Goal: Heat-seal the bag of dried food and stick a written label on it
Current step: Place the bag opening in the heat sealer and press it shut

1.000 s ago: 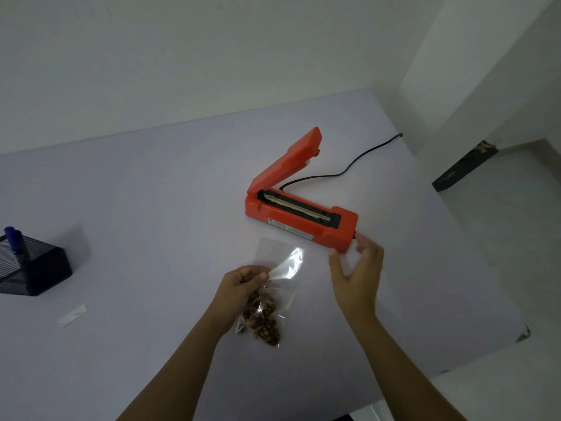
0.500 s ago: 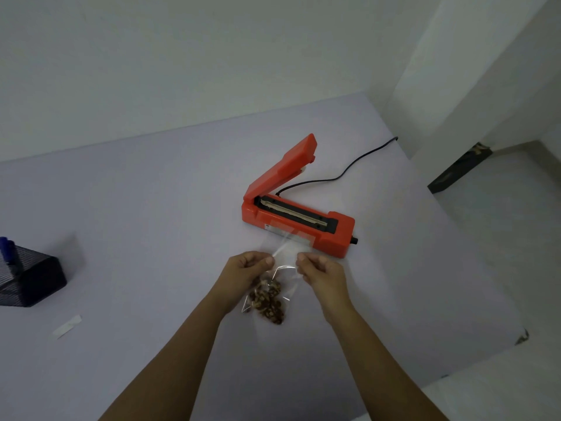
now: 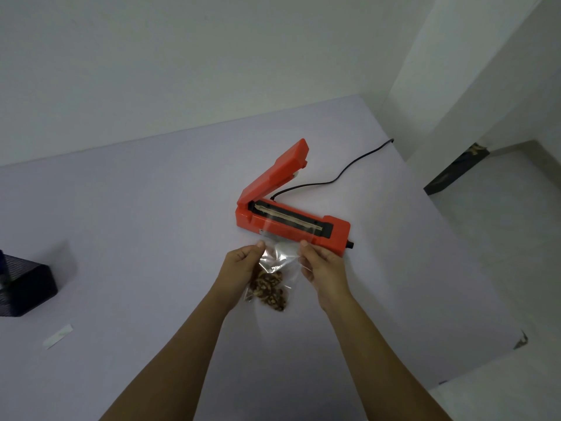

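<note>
A clear plastic bag (image 3: 280, 258) with brown dried food (image 3: 270, 291) at its bottom hangs between my hands. My left hand (image 3: 243, 265) pinches its left edge and my right hand (image 3: 321, 264) pinches its right edge. The bag's open top lies over the front of the orange heat sealer (image 3: 337, 230), reaching the sealing strip (image 3: 288, 216). The sealer's lid (image 3: 276, 171) stands raised. A small white label strip (image 3: 59, 335) lies on the table at the left.
A black mesh pen holder (image 3: 24, 287) with a blue pen stands at the left edge. The sealer's black cord (image 3: 340, 174) runs back right across the white table (image 3: 136, 208). The table's right edge drops to the floor.
My right hand left the sealer's knob end and took the bag's right edge. Both hands carried the bag forward, so its top now lies on the sealer.
</note>
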